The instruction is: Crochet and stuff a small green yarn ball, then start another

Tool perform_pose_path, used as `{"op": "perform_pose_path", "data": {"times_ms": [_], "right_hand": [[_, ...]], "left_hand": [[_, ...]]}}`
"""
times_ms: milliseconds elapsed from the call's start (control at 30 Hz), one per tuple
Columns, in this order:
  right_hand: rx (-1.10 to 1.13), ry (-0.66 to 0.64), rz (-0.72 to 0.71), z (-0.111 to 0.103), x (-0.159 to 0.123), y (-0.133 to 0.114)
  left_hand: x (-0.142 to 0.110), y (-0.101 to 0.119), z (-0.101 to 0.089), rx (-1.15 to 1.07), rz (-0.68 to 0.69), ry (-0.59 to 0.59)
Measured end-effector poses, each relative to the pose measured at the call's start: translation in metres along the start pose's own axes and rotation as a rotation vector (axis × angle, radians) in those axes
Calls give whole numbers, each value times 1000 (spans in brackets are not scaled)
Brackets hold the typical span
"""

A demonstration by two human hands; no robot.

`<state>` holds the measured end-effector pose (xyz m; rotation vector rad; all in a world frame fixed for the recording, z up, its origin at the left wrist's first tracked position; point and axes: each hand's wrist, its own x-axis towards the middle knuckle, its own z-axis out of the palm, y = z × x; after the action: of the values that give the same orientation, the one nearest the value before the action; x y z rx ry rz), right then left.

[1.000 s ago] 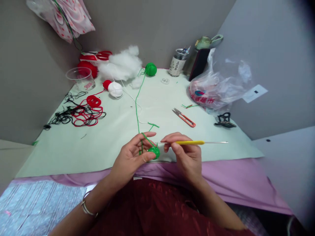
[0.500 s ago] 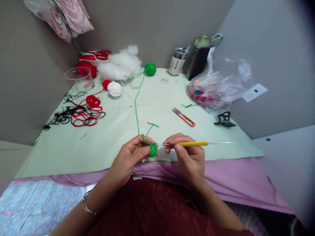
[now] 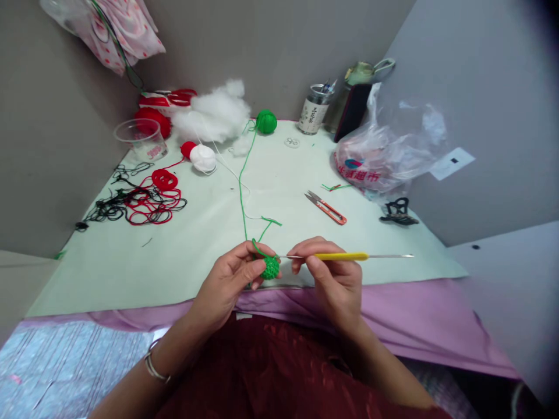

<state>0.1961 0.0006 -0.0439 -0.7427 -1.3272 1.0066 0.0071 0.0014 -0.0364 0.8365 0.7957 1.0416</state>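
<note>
Near the table's front edge, my left hand (image 3: pixel 233 276) is closed on a small round green crochet piece (image 3: pixel 271 268), pinched between thumb and fingers. Green yarn (image 3: pixel 241 192) runs over the left fingers and back to a green yarn ball (image 3: pixel 266 121) at the far side. My right hand (image 3: pixel 332 276) grips a crochet hook (image 3: pixel 343 256) by its yellow handle. The hook's left metal end reaches the top edge of the green piece; its very tip is hard to make out. The other metal end points right, free.
Orange thread snips (image 3: pixel 326 208) lie beyond my right hand, with a black hair claw (image 3: pixel 398 212) and plastic bag (image 3: pixel 375 157) farther right. Tangled red and black yarn (image 3: pixel 148 201) spreads at left. White stuffing (image 3: pixel 213 113), a clear cup (image 3: pixel 144 139) and a pen holder (image 3: pixel 313 110) stand behind.
My right hand and the hook have shifted very slightly left, toward the green piece. My left hand keeps its hold, almost unmoved.
</note>
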Motion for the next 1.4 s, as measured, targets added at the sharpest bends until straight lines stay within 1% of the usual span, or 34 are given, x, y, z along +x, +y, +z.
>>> {"op": "perform_pose_path", "data": {"times_ms": [133,200,300,467,633,733,800,867,933,1033,1200,1300,1400], "right_hand": [[-85,3,-63,2,-2,-2],[-92,11,-88,4,-3,-1],[-75,4,-95,6,-4,0],[-71,-43,-87,9,-4,5],[-101,-116,-95,7,-3,4],[-136,-147,-135,6,-3,2],[-163,-147,-169,6,-3,1],[-166,-119,-177,7,-4,1],[-134,-82,-147,9,-4,1],[-27,-53,-60,9,-2,2],[166,-117,108,1,2,5],[212,-153,143,-3,4,4],[189,-180,138,-7,6,1]], "left_hand": [[-1,0,0,-13,-7,-10],[-2,-1,-1,-23,-16,-22],[-1,-4,-2,-43,-7,-52],[1,-6,-4,-74,15,-76],[2,-3,-4,-39,2,-67],[1,-2,-4,7,-18,-70],[1,-1,-4,38,-24,-73],[0,-1,-4,62,-17,-70],[0,-2,-3,84,-2,-56],[-1,-1,-3,120,17,-29],[-1,4,-1,178,18,-17],[-2,9,0,239,13,-16],[-3,12,1,284,19,1]]}}
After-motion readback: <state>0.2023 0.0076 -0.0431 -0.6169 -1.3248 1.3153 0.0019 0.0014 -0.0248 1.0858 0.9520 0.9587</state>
